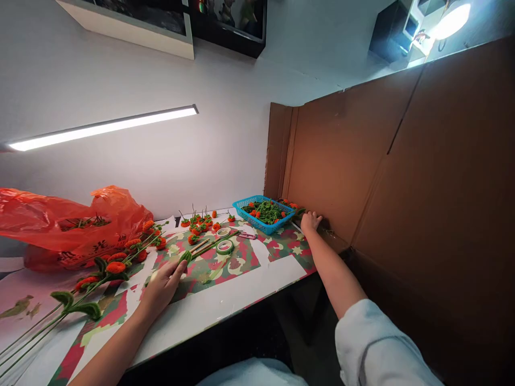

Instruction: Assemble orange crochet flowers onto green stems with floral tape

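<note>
Lying across the near left corner of the bench [217, 305], long green stems [44, 335] with curled fuzzy leaves [86, 310] slant inward from the left edge. A little farther in, over the patterned cover [241, 262], the left hand [167, 280] pinches a green fuzzy piece [186, 257] between thumb and fingers. Beyond its fingertips, tan sticks [200, 245] and slim green stalks slant toward the right; whether the stalks join the pinched piece cannot be made out.

Orange blooms [116, 267] lie toward the left end, and a translucent red plastic bag [88, 230] bulges behind them. Around the bench's middle sit a green tape roll [225, 252], a pale tape roll [219, 234] just behind it, and a pink-handled tool [247, 235] to the right. Loose orange flower heads [195, 231] gather nearer the far edge.

At the far right corner, a blue basket [265, 228] carries green stems and small orange heads [267, 210]. Just right of it, the right hand [311, 221] reaches low beside the cardboard panel [341, 161]; whether it grasps anything cannot be told. Behind everything, a lit tube lamp [104, 128] crosses the pale wall [233, 134].
</note>
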Available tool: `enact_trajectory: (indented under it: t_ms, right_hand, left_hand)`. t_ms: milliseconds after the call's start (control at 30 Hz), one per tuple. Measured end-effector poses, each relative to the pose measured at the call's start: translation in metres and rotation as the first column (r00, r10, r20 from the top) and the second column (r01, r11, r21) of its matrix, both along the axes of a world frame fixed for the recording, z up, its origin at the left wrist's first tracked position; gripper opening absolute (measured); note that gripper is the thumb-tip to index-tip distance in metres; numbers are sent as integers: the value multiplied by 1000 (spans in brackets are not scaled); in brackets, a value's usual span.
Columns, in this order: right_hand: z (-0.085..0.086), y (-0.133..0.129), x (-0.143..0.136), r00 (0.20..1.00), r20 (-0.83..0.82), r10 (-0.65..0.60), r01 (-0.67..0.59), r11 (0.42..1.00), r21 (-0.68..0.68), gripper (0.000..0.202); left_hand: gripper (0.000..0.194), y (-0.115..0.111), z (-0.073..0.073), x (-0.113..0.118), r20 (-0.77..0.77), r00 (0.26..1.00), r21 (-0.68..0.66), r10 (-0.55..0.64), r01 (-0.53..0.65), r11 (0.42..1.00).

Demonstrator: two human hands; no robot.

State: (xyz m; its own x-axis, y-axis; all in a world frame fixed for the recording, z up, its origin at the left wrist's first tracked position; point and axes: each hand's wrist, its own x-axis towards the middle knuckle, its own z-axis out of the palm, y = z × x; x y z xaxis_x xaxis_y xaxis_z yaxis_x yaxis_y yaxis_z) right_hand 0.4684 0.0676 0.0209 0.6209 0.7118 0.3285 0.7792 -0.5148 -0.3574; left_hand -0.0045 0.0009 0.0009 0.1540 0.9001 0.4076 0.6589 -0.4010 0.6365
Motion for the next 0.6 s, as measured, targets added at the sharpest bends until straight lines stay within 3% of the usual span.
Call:
enact_trajectory:
  t_ms: [333,433,533,600]
  right_hand:
    - [50,-2,16,998,40,-47,46,998,33,32]
    - [69,-13,12,1000,8,-26,25,988,154,27]
    - [86,-30,-2,993,-92,75,-31,912,409,18]
    - [91,-46,-21,949,-163,268,-130,808,575,12]
  left_hand:
    - [46,4,-5,-4,44,999,-10,-11,12,1000]
    - [47,1,-1,-2,148,989,-23,-4,7,1000]
    - [51,-5,11,5,311,950,-53,4,13,999]
    - [52,-14,23,17,434,901,-70,-19,55,996]
